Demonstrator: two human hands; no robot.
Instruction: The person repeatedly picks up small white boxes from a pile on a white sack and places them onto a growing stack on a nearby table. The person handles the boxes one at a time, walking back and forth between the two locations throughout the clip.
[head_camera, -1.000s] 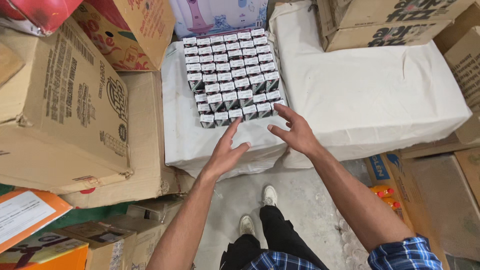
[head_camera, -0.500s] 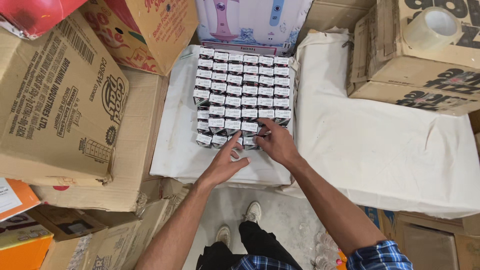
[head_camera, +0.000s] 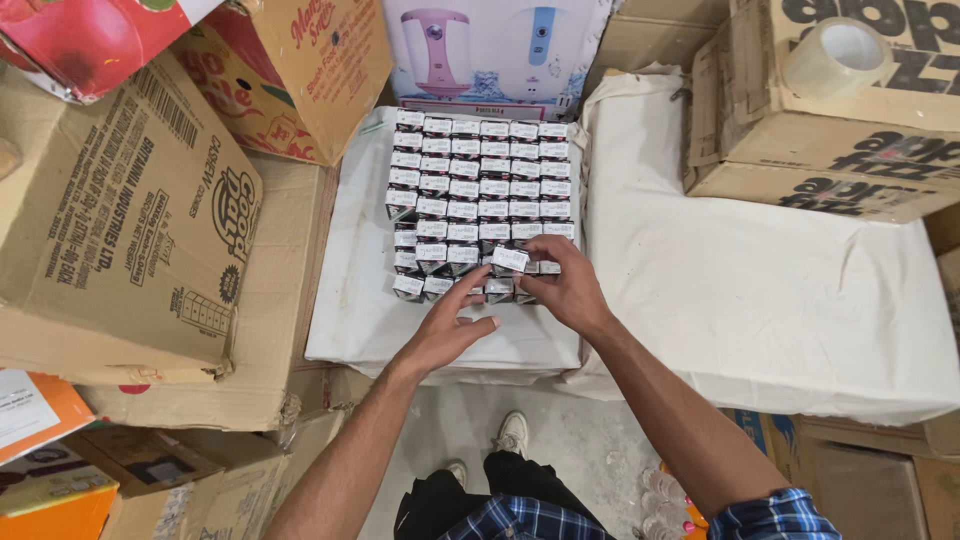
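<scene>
Both hands have closed in on the block of small boxes: right hand now grips one small box, seemingly lifted; left hand rests released alongside.

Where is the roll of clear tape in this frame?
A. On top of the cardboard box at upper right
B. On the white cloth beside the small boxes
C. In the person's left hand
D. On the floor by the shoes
A: the tape roll sits on the cardboard box at upper right, away from both hands.
</scene>
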